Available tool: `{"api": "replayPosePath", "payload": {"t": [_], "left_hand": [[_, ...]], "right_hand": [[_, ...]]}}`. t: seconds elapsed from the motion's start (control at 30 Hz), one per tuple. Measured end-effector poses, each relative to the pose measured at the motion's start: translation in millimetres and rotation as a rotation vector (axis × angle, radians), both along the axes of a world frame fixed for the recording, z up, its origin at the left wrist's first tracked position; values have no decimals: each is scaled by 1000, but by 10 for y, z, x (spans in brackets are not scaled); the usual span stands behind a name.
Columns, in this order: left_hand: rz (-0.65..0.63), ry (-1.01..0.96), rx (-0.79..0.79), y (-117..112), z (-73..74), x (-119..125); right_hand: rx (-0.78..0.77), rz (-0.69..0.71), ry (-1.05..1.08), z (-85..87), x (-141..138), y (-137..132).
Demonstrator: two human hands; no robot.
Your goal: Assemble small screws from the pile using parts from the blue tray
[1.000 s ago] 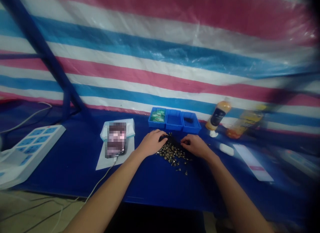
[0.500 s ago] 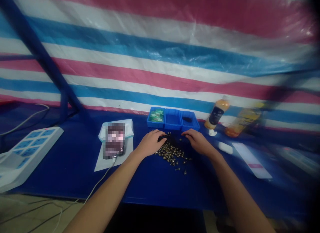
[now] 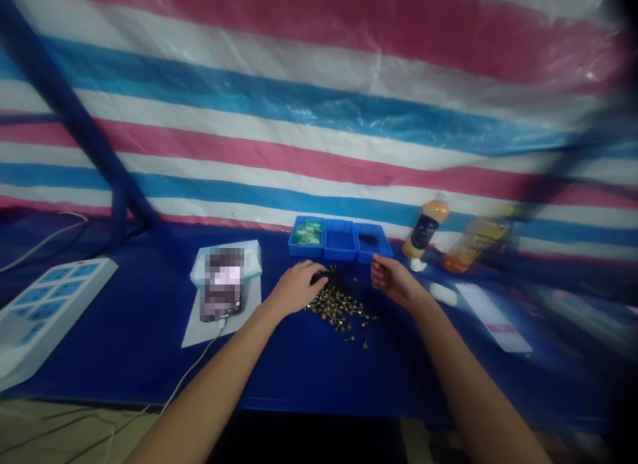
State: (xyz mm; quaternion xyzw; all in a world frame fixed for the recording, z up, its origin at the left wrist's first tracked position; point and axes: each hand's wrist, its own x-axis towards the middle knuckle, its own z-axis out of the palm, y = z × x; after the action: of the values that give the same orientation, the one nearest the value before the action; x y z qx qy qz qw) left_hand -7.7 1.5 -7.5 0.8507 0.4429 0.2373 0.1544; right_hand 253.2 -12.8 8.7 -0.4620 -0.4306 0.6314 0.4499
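A heap of small brass-coloured screws [image 3: 339,308] lies on the blue table, with darker pieces [image 3: 336,278] at its far side. At the heap's left far edge rests my left hand [image 3: 295,290], its thumb and fingers apart around the dark pieces. My right hand [image 3: 396,281] is raised to the right of the heap, just in front of the right-hand blue bin [image 3: 381,253]. Thumb and index finger are pinched together there, and whatever they hold is too small to name. That bin contains some dark pieces [image 3: 367,239].
The middle blue bin [image 3: 340,252] adjoins a left bin [image 3: 299,251] of green-and-white packets [image 3: 309,231]. Two bottles, one dark-labelled [image 3: 423,231], a white case [image 3: 442,294] and a pale phone-like slab [image 3: 493,318] stand right. Left are a charging phone [image 3: 234,310] and power strip [image 3: 64,311].
My right hand has turned and its fingers have drawn into a pinch by the right-hand bin. My left hand stays at the heap. The whole view has shifted slightly.
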Motion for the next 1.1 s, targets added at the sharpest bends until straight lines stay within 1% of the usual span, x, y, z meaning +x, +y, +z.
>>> {"api": "replayPosePath", "payload": {"t": [0.07,0.13,0.23,0.3,0.37,0.43,0.5,0.53,0.6,0.7,0.83,0.9,1.1], "left_hand": [[0,1,-2,2,-3,0],[-1,0,-2,6,-9,-1],[-2,-1,3,12,-19,-2],[-1,3,4,15,-22,-2],[0,6,4,16,-21,-1],[2,8,4,16,-19,0],[3,8,4,16,-16,1],[1,8,5,16,-15,1],[-1,7,9,13,-14,1],[2,5,15,6,-13,0],[7,11,15,-3,-11,0],[7,9,11,-4,-11,1],[13,0,0,6,-18,-4]], "right_hand": [[7,-55,30,29,3,-3],[56,-130,70,55,10,-6],[99,-207,76,44,47,11],[121,-250,-36,0,92,38],[200,-258,-242,-49,136,59],[341,-186,-494,-76,156,57],[493,-62,-746,-73,137,28],[556,11,-844,-64,113,7],[646,146,-955,-41,52,-38],[715,309,-979,-26,-26,-83],[712,425,-1026,-47,-43,-86],[693,444,-1042,-56,-34,-81],[695,428,-1042,-42,-54,-107]]}}
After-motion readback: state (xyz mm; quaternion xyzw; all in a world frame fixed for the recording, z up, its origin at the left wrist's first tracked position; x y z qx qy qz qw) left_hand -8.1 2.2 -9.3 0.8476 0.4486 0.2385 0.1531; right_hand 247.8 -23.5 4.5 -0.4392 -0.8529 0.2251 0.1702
